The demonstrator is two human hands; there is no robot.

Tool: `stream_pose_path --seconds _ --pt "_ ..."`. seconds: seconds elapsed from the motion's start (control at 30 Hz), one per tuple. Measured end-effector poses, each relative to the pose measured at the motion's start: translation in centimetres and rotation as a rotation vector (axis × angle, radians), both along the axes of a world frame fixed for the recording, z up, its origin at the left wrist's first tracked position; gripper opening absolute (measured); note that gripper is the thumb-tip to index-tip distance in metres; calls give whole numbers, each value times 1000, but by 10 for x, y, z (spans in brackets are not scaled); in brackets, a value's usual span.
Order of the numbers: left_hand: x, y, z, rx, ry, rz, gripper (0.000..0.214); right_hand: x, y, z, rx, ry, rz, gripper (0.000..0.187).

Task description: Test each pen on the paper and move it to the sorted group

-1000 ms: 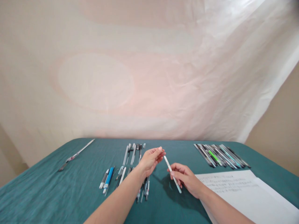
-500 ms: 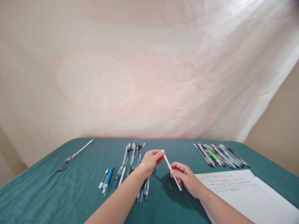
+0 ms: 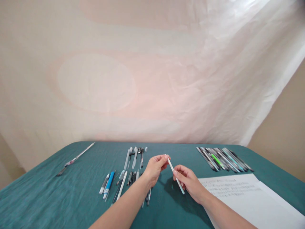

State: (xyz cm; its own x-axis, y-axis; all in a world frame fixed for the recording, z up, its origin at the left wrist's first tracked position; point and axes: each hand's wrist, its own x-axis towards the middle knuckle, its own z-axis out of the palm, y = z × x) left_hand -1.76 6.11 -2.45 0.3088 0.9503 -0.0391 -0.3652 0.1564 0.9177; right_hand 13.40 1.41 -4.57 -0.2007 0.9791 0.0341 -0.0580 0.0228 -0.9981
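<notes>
A slim white pen (image 3: 171, 167) is held slantwise above the green cloth, between my two hands. The fingertips of my left hand (image 3: 157, 167) pinch its upper end. Lower down the barrel, the thumb and fingers of my right hand (image 3: 187, 179) are closed round it, and its lower end sticks out below them. Under and beside my left forearm lie several loose pens and pen parts (image 3: 130, 178), partly hidden by the arm. A blue pen (image 3: 109, 184) is among those at the left.
The table has a dark green cloth (image 3: 59, 197). At the right lies a row of several pens (image 3: 224, 159), one bright green. White paper with handwriting (image 3: 238, 197) sits by my right forearm. A long thin brush-like stick (image 3: 77, 158) lies far left. A pale curtain (image 3: 152, 79) hangs behind.
My left hand has shifted slightly right and down along with its forearm, uncovering more of the pens beneath it. Both hands still hold the white pen.
</notes>
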Motion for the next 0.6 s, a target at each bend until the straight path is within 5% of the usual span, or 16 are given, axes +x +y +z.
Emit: stream_pose_path --seconds 0.6 --pt "-1 0 -2 -7 -42 -20 32 -2 0 2 15 -47 47 30"
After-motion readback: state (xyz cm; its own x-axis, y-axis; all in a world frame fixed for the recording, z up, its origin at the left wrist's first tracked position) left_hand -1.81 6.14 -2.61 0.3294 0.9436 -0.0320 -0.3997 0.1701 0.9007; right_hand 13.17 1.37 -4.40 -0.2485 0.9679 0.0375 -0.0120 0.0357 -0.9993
